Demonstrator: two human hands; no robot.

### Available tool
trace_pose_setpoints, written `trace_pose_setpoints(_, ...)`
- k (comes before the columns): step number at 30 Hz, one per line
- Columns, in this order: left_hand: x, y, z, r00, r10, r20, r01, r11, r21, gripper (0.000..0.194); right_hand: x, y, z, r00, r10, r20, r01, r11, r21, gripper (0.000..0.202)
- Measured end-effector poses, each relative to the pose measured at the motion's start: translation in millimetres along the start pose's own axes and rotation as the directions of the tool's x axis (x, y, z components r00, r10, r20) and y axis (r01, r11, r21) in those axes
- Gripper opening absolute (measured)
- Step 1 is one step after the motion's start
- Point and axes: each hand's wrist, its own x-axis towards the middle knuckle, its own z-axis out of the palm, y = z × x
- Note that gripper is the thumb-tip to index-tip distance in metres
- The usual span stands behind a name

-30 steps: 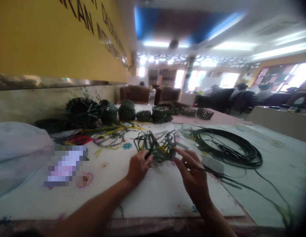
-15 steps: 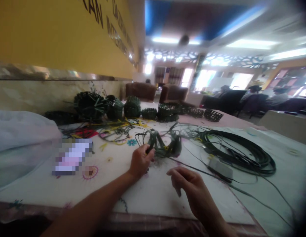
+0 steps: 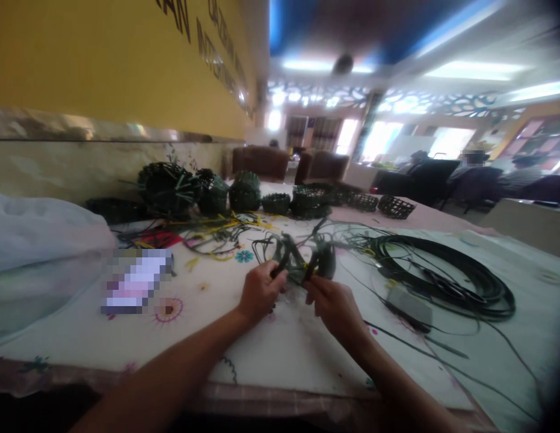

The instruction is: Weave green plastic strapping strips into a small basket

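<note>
Two Hands Pinch Green Strips

The left hand [image 3: 263, 291] is closed and pinches the left side of some bendy green strips [image 3: 286, 252]. The right hand [image 3: 331, 300] is closed too, and its fingers pinch the right side. The green strips loop up and stick out over the middle of the flowery white cloth [image 3: 108, 346], with a bit of yellow in them.

Past the hands, a row of dark green baskets [image 3: 244, 192] sits at the back of the table. On the right lies a big dark coil [image 3: 503, 294], with a gray block [image 3: 412, 305] near its front edge. Long thin strips lie nearby. On the left is a flat, bright thing [image 3: 138, 279], too blurry to name. A puffy white bag [image 3: 45, 240] is at the far left.
</note>
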Motion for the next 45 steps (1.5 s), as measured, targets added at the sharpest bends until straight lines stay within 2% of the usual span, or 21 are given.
trace_pose_setpoints(5,1,1,-1.9,0.997,-0.001,0.080,0.003,1.000,-0.024,0.018,12,-8,-8,0.990,0.028,0.137,-0.028,1.000,0.004,0.033)
trace_pose_setpoints(8,3,0,-2.0,0.994,-0.046,0.100,0.056,0.993,-0.101,0.020,18,-6,-4,0.987,0.018,0.161,-0.022,0.999,0.024,0.031)
trace_pose_setpoints(12,5,-4,-1.9,0.990,-0.062,0.124,0.082,0.982,-0.171,0.020,16,3,8,0.993,-0.039,0.108,0.029,0.995,0.094,0.035)
trace_pose_setpoints(16,6,-5,-2.1,0.984,-0.062,0.165,0.093,0.977,-0.193,0.019,10,13,17,0.991,-0.128,-0.031,0.130,0.987,0.099,0.026)
trace_pose_setpoints(18,6,-4,-2.1,0.983,-0.060,0.174,0.094,0.977,-0.193,0.019,8,16,17,0.986,-0.151,-0.076,0.157,0.984,0.088,0.034)
trace_pose_setpoints(21,6,-4,-2.0,0.982,-0.063,0.176,0.098,0.974,-0.203,0.019,8,18,14,0.982,-0.174,-0.073,0.180,0.979,0.092,0.043)
trace_pose_setpoints(25,5,-2,-2.5,0.979,-0.079,0.189,0.118,0.972,-0.205,0.019,10,19,10,0.976,-0.218,0.019,0.216,0.972,0.096,0.050)
trace_pose_setpoints(27,5,-1,-2.8,0.977,-0.087,0.196,0.129,0.968,-0.213,0.018,10,18,10,0.974,-0.222,0.044,0.219,0.973,0.068,0.050)
trace_pose_setpoints(32,6,0,-2.4,0.976,-0.097,0.196,0.144,0.959,-0.244,0.019,10,19,12,0.977,-0.210,0.025,0.212,0.974,-0.084,0.044)
trace_pose_setpoints(37,6,1,0.0,0.974,-0.128,0.189,0.191,0.912,-0.363,0.024,10,23,17,0.978,-0.208,0.024,0.206,0.935,-0.289,0.024)
trace_pose_setpoints(40,5,3,1.4,0.976,-0.133,0.174,0.194,0.891,-0.410,0.024,12,26,20,0.975,-0.221,0.018,0.214,0.916,-0.341,0.020)
trace_pose_setpoints(45,4,10,-0.8,0.979,-0.141,0.150,0.192,0.887,-0.420,0.024,15,30,19,0.974,-0.226,0.016,0.215,0.901,-0.378,0.024)
